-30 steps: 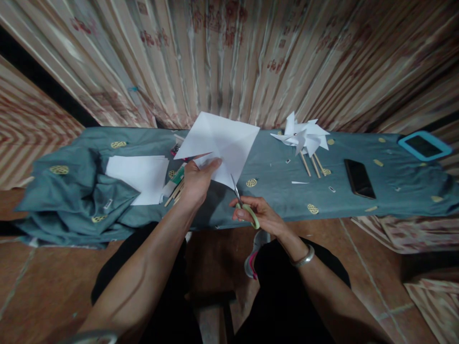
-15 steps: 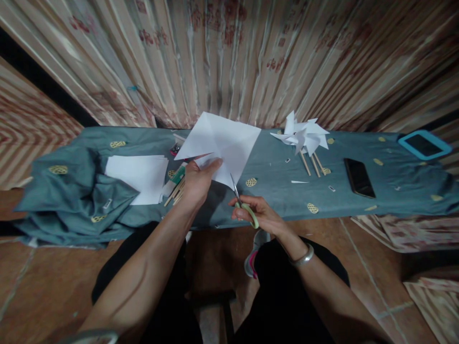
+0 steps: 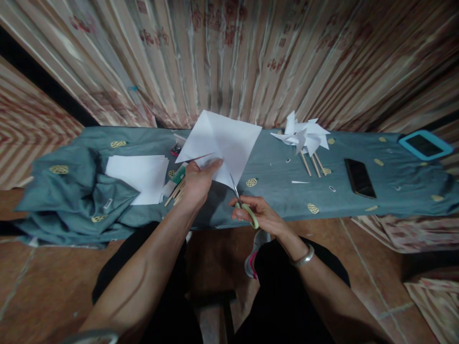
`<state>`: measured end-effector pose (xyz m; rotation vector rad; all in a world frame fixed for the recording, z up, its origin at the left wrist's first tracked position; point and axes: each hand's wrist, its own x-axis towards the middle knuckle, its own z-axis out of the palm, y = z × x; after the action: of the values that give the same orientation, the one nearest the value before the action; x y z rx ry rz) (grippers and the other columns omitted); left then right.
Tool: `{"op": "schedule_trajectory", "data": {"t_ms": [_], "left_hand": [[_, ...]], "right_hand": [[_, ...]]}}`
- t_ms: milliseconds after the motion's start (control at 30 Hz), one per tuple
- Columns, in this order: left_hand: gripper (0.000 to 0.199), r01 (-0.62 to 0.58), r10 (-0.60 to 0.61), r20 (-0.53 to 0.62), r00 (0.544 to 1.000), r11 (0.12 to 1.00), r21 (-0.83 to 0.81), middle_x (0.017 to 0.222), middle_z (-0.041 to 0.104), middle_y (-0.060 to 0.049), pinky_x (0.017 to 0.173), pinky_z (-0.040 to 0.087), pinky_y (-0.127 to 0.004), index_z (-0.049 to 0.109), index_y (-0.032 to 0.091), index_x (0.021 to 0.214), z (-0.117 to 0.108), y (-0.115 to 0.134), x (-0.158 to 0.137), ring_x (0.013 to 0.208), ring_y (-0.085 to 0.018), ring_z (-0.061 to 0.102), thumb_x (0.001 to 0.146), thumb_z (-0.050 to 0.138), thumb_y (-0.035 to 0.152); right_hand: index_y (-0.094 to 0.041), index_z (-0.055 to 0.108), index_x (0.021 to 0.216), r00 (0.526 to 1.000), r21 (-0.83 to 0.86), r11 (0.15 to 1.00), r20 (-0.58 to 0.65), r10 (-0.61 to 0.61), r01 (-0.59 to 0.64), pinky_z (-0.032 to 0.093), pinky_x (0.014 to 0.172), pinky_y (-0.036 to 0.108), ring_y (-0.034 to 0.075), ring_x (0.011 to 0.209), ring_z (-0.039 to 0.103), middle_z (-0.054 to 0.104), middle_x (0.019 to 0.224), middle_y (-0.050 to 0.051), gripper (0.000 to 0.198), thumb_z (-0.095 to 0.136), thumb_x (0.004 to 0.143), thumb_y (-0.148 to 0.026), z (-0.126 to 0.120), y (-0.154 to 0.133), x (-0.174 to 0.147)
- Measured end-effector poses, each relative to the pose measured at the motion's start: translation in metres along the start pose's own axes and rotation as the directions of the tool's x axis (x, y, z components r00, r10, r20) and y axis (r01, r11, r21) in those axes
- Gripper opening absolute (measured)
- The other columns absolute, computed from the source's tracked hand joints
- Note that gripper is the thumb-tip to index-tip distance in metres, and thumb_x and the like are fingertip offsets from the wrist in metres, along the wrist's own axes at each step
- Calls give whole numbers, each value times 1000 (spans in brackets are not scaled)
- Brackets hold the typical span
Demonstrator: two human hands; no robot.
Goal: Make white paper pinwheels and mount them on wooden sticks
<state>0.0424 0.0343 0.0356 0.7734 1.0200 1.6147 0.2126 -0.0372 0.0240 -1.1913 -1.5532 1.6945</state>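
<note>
My left hand (image 3: 199, 181) grips a square sheet of white paper (image 3: 233, 134), thumb on top and the other fingers out of sight beneath it. A slit runs into the sheet from its left corner, just above my thumb. My right hand (image 3: 260, 212) is closed on the green handles of a pair of scissors (image 3: 247, 209). The blades point up and away from me and lie at the paper's near corner. Below and left of the sheet, partly behind my left hand, are several wooden sticks (image 3: 175, 192) and a green-and-white packet (image 3: 175, 177).
A stack of white paper (image 3: 138, 177) lies to the left beside bunched cloth (image 3: 71, 191). White paper pinwheels (image 3: 304, 134) on wooden sticks lie at the back right. Further right are a black phone (image 3: 359, 177) and a blue-framed tablet (image 3: 425, 145). A pleated curtain (image 3: 229, 62) hangs behind.
Almost nothing differs. The slit on the paper's left side looks slightly narrower; both hands and the scissors keep their places.
</note>
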Motion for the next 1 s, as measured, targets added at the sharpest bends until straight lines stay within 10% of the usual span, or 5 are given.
{"op": "schedule_trajectory", "data": {"t_ms": [1000], "left_hand": [[22, -21, 19, 25, 1000, 994, 108, 77, 71, -4, 82, 56, -35, 71, 17, 77, -5, -6, -1, 77, -20, 67, 60, 82, 24]], "right_hand": [[-15, 69, 92, 994, 53, 997, -100, 54, -49, 46, 59, 23, 9, 58, 55, 56, 61, -5, 52, 81, 63, -56, 2, 5, 3]]}}
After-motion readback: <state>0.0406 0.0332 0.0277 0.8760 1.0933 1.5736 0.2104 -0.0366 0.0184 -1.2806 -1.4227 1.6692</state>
